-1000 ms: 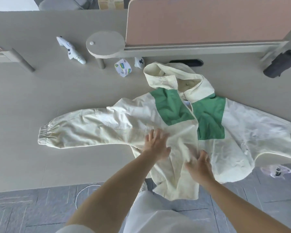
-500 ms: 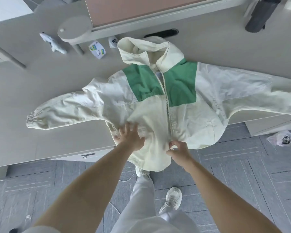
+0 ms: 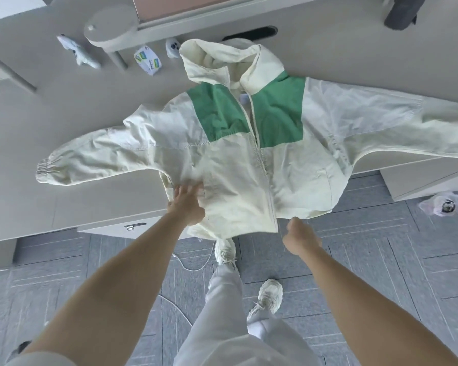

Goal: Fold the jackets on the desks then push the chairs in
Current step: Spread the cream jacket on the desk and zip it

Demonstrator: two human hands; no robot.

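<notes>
The jacket (image 3: 249, 167) lies front-up on the table (image 3: 64, 114), hem over the near edge. The left hand (image 3: 187, 204) presses it, fingers straight and slightly spread; the right hand (image 3: 300, 236) curls by the hem — grip unclear. The panels want smoothing flat before the sleeves fold inward.

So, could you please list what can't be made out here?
Head view:
- Cream and green hooded jacket: one sleeve end cut off by the right edge.
- Right hand: fingers curled behind it, hem grip unclear.
- White and green packet: print too small.
- Dark grey object: cropped by top edge.
</notes>
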